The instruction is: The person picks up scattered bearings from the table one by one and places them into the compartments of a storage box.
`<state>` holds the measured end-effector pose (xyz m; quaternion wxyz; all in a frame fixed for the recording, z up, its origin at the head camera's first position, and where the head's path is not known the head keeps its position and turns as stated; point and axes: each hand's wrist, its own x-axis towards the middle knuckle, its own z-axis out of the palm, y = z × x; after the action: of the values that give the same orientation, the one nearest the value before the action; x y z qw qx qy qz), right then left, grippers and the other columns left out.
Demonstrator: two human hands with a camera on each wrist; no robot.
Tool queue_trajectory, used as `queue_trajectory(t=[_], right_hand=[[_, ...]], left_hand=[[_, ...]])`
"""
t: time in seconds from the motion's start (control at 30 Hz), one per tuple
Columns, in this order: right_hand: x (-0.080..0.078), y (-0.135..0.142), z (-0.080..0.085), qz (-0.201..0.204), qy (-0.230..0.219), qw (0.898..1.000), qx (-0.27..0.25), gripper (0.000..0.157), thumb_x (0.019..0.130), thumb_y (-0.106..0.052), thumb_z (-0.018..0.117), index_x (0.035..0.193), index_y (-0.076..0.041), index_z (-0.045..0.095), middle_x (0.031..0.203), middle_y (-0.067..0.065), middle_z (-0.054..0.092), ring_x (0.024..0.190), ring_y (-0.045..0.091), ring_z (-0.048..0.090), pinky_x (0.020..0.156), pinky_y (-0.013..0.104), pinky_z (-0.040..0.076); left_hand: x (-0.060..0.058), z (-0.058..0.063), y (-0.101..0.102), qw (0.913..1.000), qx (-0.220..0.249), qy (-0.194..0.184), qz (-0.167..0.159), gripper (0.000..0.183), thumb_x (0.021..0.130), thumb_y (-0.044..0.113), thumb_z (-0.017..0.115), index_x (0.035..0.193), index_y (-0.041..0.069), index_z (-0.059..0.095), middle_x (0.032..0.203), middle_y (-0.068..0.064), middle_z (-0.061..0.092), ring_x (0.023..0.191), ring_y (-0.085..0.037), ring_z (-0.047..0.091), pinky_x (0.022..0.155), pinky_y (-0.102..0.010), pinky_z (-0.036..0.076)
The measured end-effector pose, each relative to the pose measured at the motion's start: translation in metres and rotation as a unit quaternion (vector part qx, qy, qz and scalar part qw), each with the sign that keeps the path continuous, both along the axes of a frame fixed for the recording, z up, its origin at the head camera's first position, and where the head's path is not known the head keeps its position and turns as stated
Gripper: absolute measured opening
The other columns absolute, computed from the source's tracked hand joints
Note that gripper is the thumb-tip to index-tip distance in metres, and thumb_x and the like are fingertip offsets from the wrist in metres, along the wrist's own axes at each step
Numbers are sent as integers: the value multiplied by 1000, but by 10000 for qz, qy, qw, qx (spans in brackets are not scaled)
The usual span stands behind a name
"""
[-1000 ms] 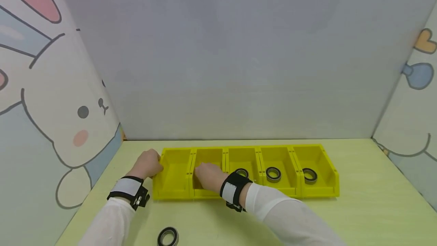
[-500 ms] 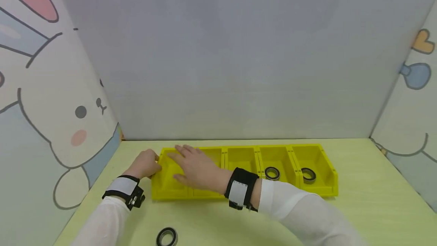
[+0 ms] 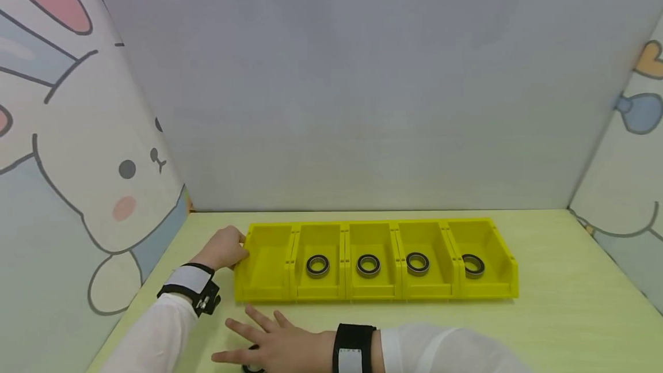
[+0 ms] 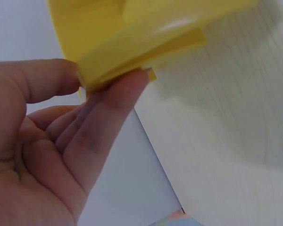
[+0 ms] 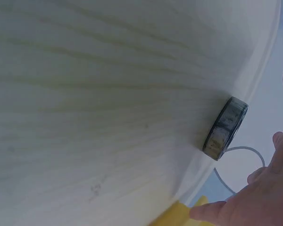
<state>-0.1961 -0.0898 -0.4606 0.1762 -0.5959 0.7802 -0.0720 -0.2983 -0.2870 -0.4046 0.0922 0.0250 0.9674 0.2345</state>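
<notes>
A row of joined yellow storage bins [image 3: 373, 292] stands on the table. My left hand [image 3: 221, 248] grips the side wall of the leftmost bin; in the left wrist view its thumb and fingers pinch the yellow wall [image 4: 146, 42]. The right hand [image 3: 282, 344] is spread, fingers apart, over a loose ball bearing [image 3: 252, 368] in front of the bins, partly covering it. In the right wrist view that bearing [image 5: 225, 128] lies flat on the tabletop, a gap away from the fingers. One bearing [image 3: 317, 266] sits in each of the other bins; the leftmost holds none.
The pale green table [image 3: 559, 315] extends right of the bins. A grey back panel [image 3: 373, 85] rises behind them. Side panels with cartoon prints, a rabbit [image 3: 103, 189] on the left, flank the table.
The right hand has come out of the second bin, leaving a bearing there, and moved toward me over the loose bearing, fingers spreading. The left hand keeps its grip on the bin wall.
</notes>
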Motion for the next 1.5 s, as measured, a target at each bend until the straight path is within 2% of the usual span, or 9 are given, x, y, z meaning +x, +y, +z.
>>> queue_trajectory(t=[0.23,0.43,0.53,0.67,0.73,1.0,1.23,1.37,1.5], right_hand=[[-3,-5,-14,357,-354,9982,341,74,92,-50,49,146,-47,-1,157,-9,-12,145,19,-3,113,42,25],[-10,-12,-39,615,249,9973,321,63,94,-49,47,148,-41,17,157,-9,5,143,12,13,110,29,31],[-7,-11,-35,698,588,9956,206,57,93,-48,48,146,-37,29,155,-8,19,137,8,25,104,23,36],[5,-6,-9,740,843,9937,60,50,93,-44,52,140,-29,43,147,-6,37,127,6,38,94,16,40],[8,-6,-6,687,889,9937,44,47,94,-41,52,139,-27,46,142,-7,42,123,4,42,91,13,41],[6,-11,-3,717,770,9944,70,38,92,-39,56,128,-26,56,125,-10,53,103,0,48,78,7,40],[6,-16,4,884,884,9921,92,27,92,-36,58,117,-26,64,108,-13,59,88,-2,47,74,6,37],[5,-17,16,1060,1016,9889,219,22,91,-35,59,110,-27,67,98,-14,61,82,-2,48,74,8,37],[2,-21,39,1006,1560,9820,346,11,90,-28,62,97,-24,69,84,-13,60,73,0,47,68,10,36]], left_hand=[[0,2,1,9999,-75,-86,16,31,82,0,57,109,-14,62,107,-27,63,68,-19,65,56,-30,56],[-1,2,1,9999,-56,-148,17,30,82,-1,57,109,-14,62,110,-28,62,71,-20,66,57,-30,56],[-1,2,2,9999,-59,-155,27,29,82,-1,57,107,-13,63,109,-27,63,69,-20,66,57,-30,57],[-1,3,2,9999,-105,-129,45,24,82,0,57,101,-11,65,103,-25,64,65,-18,65,56,-30,56],[-2,3,2,9998,-137,-115,49,22,82,0,58,99,-10,66,101,-23,65,63,-17,64,55,-29,56],[-3,2,1,9998,-190,-92,66,15,81,1,58,91,-7,66,86,-16,66,59,-16,62,54,-28,55],[-2,2,1,9997,-197,-109,119,13,80,1,59,89,-6,66,86,-15,66,58,-16,62,54,-29,55],[-3,0,0,9997,-199,-73,94,13,80,1,59,89,-6,66,87,-15,66,58,-15,62,53,-29,55],[-3,0,0,9997,-199,-48,101,10,81,2,58,85,-4,65,82,-13,65,57,-15,61,52,-27,54]])
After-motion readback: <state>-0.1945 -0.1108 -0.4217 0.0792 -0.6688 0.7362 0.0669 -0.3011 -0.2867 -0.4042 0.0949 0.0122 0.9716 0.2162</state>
